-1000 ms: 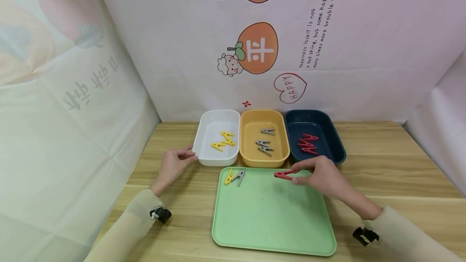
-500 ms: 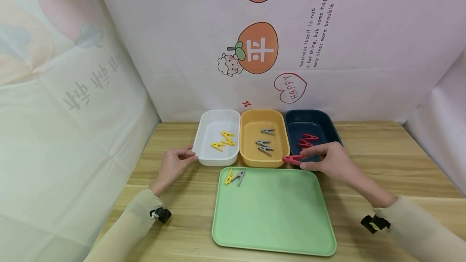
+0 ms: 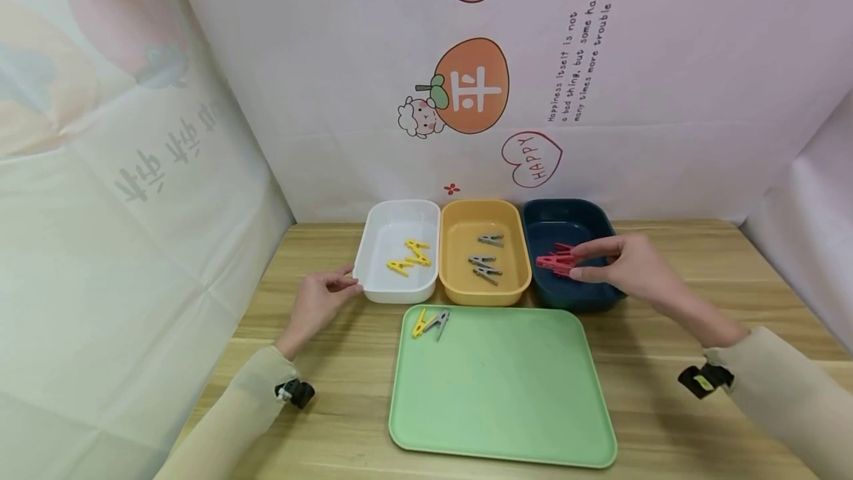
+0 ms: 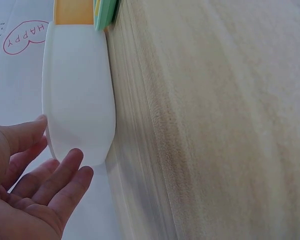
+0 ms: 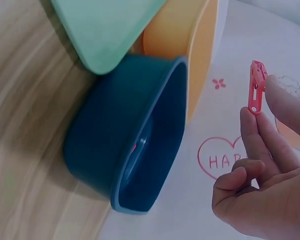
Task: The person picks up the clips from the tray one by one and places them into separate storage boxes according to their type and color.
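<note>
My right hand (image 3: 626,265) pinches a red clothespin (image 3: 550,262) between thumb and fingertips, over the dark blue bin (image 3: 603,301). In the right wrist view this clothespin (image 5: 255,95) is above the bin's rim. Other red clothespins lie in the bin, partly hidden behind the held one. At the near left corner of the white bin (image 3: 400,296), my left hand (image 3: 320,306) touches the outside with loose fingers. The left wrist view shows its fingertips against the white wall (image 4: 80,90). Several yellow clothespins (image 3: 409,258) lie in the white bin.
The yellow-orange bin (image 3: 485,299) between the other two holds grey clothespins (image 3: 484,261). In front, a green tray (image 3: 500,391) carries a yellow clothespin (image 3: 421,323) and a grey clothespin (image 3: 438,324) at its far left corner. A printed cloth (image 3: 320,95) hangs behind the bins.
My right hand has carried the red clothespin from above the green tray, up and to the right, to above the dark blue bin. My left hand has stayed at the white bin.
</note>
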`<state>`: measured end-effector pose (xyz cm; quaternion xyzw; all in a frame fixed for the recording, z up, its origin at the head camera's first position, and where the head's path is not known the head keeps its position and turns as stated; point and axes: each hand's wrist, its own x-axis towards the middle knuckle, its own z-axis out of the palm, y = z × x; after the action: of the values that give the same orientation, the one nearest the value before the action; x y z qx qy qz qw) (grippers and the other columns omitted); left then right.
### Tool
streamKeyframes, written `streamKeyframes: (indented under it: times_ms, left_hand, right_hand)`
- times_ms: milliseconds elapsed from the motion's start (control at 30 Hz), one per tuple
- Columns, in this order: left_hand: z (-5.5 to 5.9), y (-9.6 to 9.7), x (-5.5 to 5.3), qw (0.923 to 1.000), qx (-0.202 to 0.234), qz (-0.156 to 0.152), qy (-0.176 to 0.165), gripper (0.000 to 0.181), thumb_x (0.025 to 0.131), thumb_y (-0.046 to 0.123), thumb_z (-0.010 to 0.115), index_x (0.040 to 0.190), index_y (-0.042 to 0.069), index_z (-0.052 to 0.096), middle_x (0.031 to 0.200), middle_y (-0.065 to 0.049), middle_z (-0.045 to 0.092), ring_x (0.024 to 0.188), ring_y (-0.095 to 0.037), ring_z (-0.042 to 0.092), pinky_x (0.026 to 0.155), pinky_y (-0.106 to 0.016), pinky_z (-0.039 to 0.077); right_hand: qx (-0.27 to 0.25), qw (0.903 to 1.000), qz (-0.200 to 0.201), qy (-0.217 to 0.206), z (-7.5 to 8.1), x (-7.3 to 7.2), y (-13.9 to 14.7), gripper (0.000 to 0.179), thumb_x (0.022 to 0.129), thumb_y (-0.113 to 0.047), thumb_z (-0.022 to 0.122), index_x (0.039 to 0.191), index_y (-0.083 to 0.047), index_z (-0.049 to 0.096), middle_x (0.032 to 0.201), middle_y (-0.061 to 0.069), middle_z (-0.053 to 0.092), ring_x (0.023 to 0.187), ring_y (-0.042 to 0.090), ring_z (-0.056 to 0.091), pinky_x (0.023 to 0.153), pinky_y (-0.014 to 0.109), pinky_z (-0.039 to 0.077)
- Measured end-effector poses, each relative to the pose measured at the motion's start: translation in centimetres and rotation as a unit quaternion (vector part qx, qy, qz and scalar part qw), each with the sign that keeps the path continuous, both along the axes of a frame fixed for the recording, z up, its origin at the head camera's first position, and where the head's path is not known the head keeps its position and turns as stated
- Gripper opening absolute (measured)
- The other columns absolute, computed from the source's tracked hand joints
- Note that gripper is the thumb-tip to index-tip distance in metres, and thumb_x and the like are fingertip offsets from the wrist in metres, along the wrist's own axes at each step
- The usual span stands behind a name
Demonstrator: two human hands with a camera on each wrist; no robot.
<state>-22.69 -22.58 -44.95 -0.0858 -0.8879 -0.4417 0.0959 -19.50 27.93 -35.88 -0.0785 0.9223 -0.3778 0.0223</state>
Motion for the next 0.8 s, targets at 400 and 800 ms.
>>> streamKeyframes:
  times_ms: [400, 800]
  left_hand:
    - [0.0, 0.2, -0.1, 1.0000, 0.005, -0.003, 0.002, 0.010, 0.090, 0.006, 0.086, 0.097, 0.000, 0.082, 0.131, -0.015, 0.071, 0.103, -0.032, 0.075, 0.077, -0.025, 0.059]
    - [0.0, 0.0, -0.2, 1.0000, 0.002, -0.007, 0.004, 0.012, 0.090, 0.009, 0.086, 0.097, 0.000, 0.082, 0.132, -0.016, 0.070, 0.102, -0.031, 0.075, 0.076, -0.023, 0.058]
  right_hand:
    - [-0.009, 0.9994, -0.010, -0.033, 1.0, -2.2, 1.7, 0.059, 0.093, -0.037, 0.084, 0.135, 0.001, 0.069, 0.140, 0.030, 0.061, 0.132, 0.047, 0.048, 0.103, 0.065, 0.044]
    - [0.001, 0.9986, -0.027, -0.046, 0.1, -4.9, 2.5, 0.056, 0.094, -0.034, 0.084, 0.133, 0.003, 0.069, 0.140, 0.031, 0.061, 0.134, 0.048, 0.046, 0.109, 0.069, 0.037]
